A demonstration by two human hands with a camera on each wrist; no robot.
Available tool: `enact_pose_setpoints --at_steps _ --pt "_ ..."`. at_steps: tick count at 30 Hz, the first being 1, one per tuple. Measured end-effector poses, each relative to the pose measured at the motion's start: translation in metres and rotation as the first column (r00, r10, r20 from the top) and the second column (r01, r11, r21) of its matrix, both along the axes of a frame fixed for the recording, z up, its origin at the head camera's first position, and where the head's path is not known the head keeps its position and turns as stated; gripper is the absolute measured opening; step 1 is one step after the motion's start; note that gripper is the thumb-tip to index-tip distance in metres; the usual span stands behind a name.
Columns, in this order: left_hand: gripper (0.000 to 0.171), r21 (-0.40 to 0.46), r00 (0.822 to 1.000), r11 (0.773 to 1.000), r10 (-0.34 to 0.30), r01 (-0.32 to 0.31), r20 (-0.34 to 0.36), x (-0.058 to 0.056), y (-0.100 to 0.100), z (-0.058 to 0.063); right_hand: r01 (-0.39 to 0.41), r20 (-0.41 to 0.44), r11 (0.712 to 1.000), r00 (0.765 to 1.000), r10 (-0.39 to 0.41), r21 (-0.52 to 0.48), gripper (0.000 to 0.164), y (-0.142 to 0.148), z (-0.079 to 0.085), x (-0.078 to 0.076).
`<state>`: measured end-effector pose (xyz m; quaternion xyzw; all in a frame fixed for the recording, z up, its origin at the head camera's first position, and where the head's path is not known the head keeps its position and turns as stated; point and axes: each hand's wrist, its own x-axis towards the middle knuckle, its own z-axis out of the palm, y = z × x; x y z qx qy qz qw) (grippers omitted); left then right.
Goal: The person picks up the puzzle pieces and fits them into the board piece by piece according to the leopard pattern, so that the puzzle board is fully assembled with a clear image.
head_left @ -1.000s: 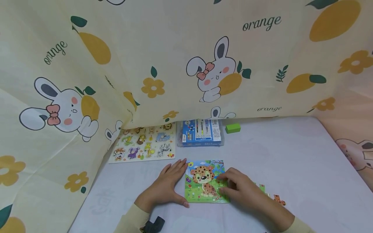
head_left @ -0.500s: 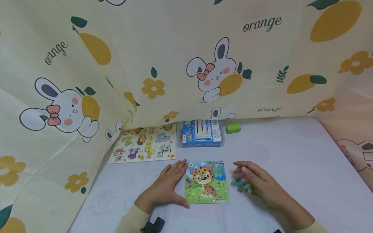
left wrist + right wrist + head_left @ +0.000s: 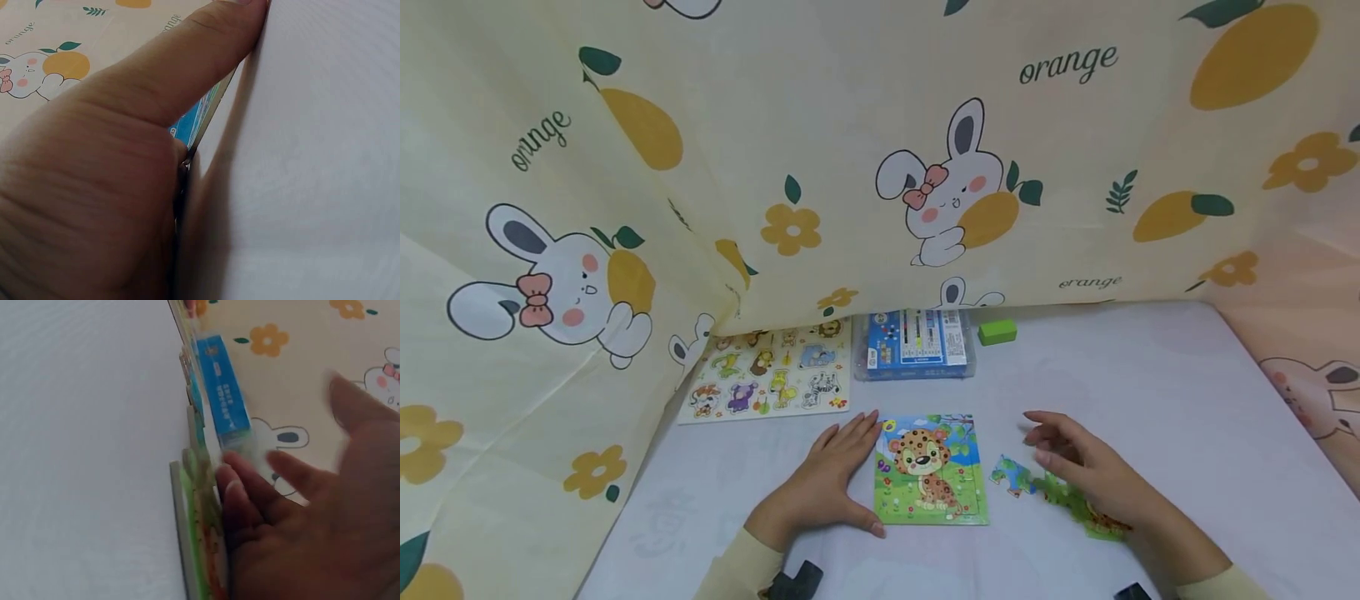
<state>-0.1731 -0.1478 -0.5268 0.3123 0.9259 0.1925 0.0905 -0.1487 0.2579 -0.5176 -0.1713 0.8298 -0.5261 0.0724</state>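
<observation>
My left hand point(image 3: 827, 482) is lying open at nine o'clock of the leopard jigsaw point(image 3: 928, 467), its thumb splaying towards seven. My right hand point(image 3: 1081, 460) is hovering near three o'clock, empty, fingers loosely bending, beside the loose jigsaw pieces point(image 3: 1013, 476).

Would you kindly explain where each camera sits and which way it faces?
Head: worn on the head, facing forward and down at the leopard puzzle; left hand, right hand and sleeves show.
Left wrist: on that wrist, facing along the white tabletop; the left hand looms large.
Right wrist: on that wrist, facing the loose pieces; the right hand shows.
Both wrist views share the printed cloth.
</observation>
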Motion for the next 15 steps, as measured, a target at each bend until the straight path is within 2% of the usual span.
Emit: enact_pose_setpoints --at_steps 3,6,10,13,15 --pt "0.137 0.002 1.000 1.000 0.002 -0.002 0.000 0.000 0.000 0.000 0.006 -0.021 0.987 1.000 -0.002 0.160 0.065 -0.007 -0.003 0.003" --pt "0.137 0.003 1.000 1.000 0.001 -0.001 -0.005 0.000 0.000 -0.001 0.010 -0.070 0.955 0.997 0.012 0.297 0.073 -0.013 -0.004 0.006" --pt "0.137 0.004 1.000 1.000 0.001 -0.001 -0.012 0.000 0.000 -0.002 0.008 -0.150 0.914 0.987 0.058 0.406 0.063 -0.018 -0.006 0.009" --pt "0.137 0.005 1.000 1.000 0.001 -0.001 -0.016 0.000 0.000 -0.002 0.000 -0.174 0.916 0.982 0.076 0.401 0.049 -0.020 -0.006 0.009" --pt "0.137 0.003 1.000 1.000 0.001 -0.001 -0.017 0.000 0.000 -0.002 -0.004 -0.160 0.924 0.985 0.070 0.382 0.040 -0.020 -0.007 0.009"
